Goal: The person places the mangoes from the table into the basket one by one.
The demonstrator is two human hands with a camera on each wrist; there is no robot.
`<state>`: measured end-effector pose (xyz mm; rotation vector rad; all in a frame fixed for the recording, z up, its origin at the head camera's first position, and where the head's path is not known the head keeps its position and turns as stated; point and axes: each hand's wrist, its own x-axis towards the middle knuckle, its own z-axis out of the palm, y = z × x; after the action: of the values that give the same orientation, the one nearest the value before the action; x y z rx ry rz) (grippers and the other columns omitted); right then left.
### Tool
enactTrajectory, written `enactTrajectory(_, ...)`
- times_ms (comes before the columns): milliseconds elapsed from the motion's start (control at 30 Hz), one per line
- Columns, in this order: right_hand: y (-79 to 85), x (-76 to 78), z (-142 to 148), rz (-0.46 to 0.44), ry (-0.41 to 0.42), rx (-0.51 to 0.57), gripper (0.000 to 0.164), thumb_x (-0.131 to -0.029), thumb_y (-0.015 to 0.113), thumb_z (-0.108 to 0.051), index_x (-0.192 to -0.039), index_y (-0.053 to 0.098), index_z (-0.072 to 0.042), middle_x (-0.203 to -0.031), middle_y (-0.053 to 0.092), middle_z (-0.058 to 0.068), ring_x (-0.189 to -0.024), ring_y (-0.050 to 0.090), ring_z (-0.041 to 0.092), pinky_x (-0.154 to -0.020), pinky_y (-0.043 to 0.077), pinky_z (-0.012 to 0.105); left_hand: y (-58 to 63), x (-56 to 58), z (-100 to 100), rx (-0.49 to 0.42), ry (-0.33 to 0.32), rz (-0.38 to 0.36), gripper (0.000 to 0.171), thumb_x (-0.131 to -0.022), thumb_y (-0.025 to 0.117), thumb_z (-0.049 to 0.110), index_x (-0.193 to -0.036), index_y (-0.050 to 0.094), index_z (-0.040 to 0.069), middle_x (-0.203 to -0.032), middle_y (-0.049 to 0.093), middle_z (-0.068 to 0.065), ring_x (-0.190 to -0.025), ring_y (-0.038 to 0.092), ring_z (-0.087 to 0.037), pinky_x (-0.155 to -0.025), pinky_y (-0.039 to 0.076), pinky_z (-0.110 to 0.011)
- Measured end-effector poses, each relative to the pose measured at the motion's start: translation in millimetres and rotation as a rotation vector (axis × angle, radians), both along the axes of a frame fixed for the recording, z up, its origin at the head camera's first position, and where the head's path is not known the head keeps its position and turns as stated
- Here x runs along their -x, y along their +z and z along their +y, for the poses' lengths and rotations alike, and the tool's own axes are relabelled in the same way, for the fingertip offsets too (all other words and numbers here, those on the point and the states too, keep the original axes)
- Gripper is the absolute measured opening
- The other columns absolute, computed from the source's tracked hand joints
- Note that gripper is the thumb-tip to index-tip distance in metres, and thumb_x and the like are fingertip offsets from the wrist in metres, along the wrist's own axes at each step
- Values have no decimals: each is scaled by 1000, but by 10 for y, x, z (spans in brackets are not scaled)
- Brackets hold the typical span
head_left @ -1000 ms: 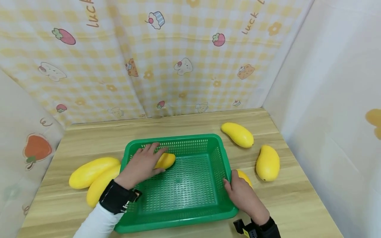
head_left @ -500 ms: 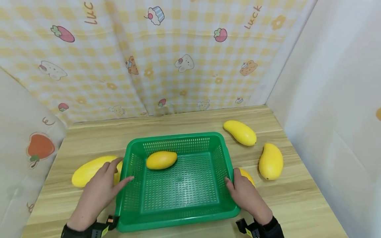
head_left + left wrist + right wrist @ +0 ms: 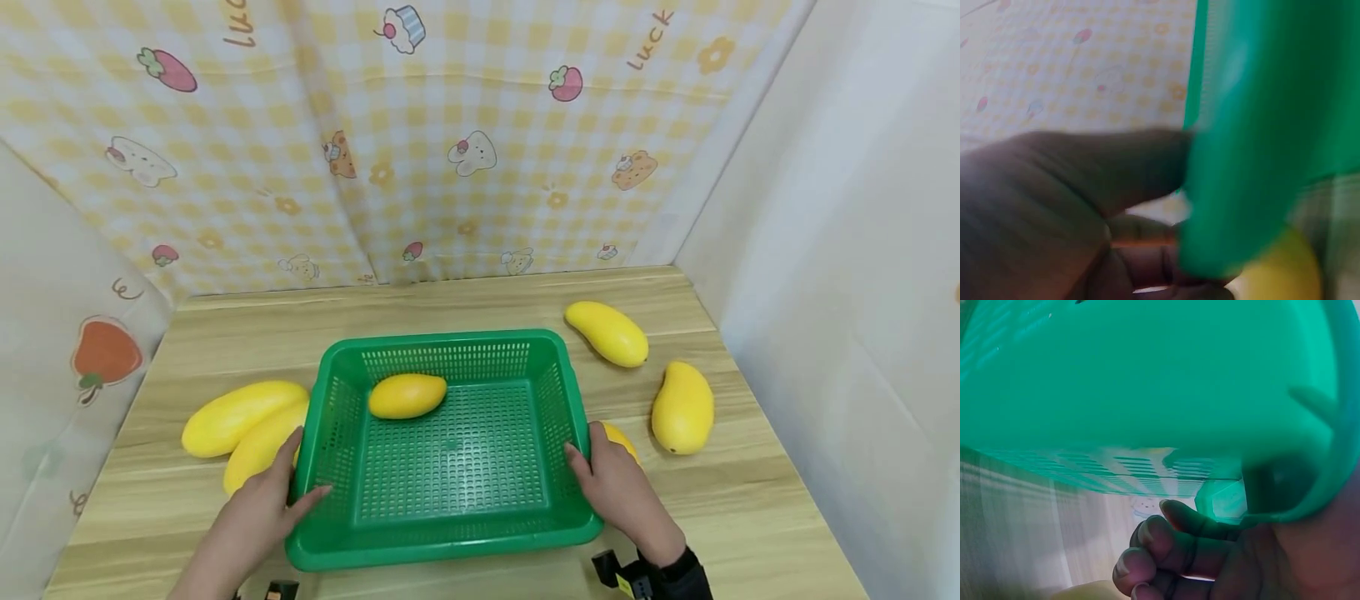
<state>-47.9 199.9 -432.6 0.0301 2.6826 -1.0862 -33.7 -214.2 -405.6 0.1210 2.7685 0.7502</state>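
A green plastic basket (image 3: 450, 550) with a mesh floor sits on the table between both hands. One orange-yellow mango (image 3: 407, 396) lies in it near the back left corner. My left hand (image 3: 258, 512) grips the left rim, its thumb over the edge; the left wrist view shows the fingers (image 3: 1147, 265) curled beneath the rim. On the opposite side, my right hand (image 3: 618, 487) holds the right rim with the thumb inside, and in the right wrist view its fingers (image 3: 1163, 547) bend under the basket's outer wall (image 3: 1147, 394).
Two long yellow mangoes (image 3: 240, 417) lie against each other left of the basket. To its right are a curved mango (image 3: 607, 333), another mango (image 3: 682, 408) and one mostly hidden behind the right hand. A checked curtain (image 3: 420, 167) hangs behind the wooden table (image 3: 247, 329).
My left hand has let go of the mango in the basket, come out over the left mangoes, and taken the left rim. The right hand stays on its rim.
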Motion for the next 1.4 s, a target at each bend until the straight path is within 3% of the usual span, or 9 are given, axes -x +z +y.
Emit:
enactTrajectory(167,6,8,6,18,3,17,31,-99,54,-26,-114,48,1,-74,54,3,-63,54,10,-54,47,27,-104,-103,28,25,39,20,92,-92,64,32,-150,3,-7,-76,62,-15,-66,60,-21,-59,51,-43)
enactTrajectory(433,-10,-2,39,4,-13,78,40,-99,53,-34,-120,49,1,-82,59,4,-67,58,8,-55,49,24,-272,-119,72,-163,150,142,75,-96,60,24,-151,15,1,-105,62,-27,-82,64,-31,-66,52,-47)
enactTrajectory(667,-66,-8,93,22,-2,110,38,-102,45,-35,-120,52,-3,-86,60,2,-72,60,8,-61,50,25,-321,-59,117,-252,167,220,71,-97,58,20,-152,17,4,-101,61,-21,-83,62,-28,-64,52,-40)
enactTrajectory(867,-68,-5,88,9,7,113,37,-103,41,-34,-120,51,-3,-84,59,1,-71,60,8,-62,50,26,-333,17,88,-250,186,235,69,-96,60,20,-151,22,4,-86,56,-8,-73,56,-17,-60,48,-31)
enactTrajectory(1000,-77,-8,84,-5,-7,136,39,-103,41,-36,-121,50,-2,-84,59,2,-71,61,9,-60,51,25,-357,83,58,-228,185,311,67,-92,65,16,-148,30,2,-78,53,-3,-65,49,-10,-54,43,-26)
enactTrajectory(1233,-95,-2,73,-5,-12,152,35,-103,44,-33,-119,50,-2,-84,60,3,-72,62,9,-59,51,24,-349,167,46,-181,181,339,64,-92,65,18,-145,35,1,-73,50,0,-59,43,-8,-51,37,-26)
enactTrajectory(1400,-69,29,80,36,34,94,27,-102,48,-25,-111,53,-1,-77,56,0,-69,59,7,-59,50,24,-350,244,59,-187,195,360,60,-94,63,21,-144,37,2,-74,50,-1,-58,42,-10,-51,36,-25)
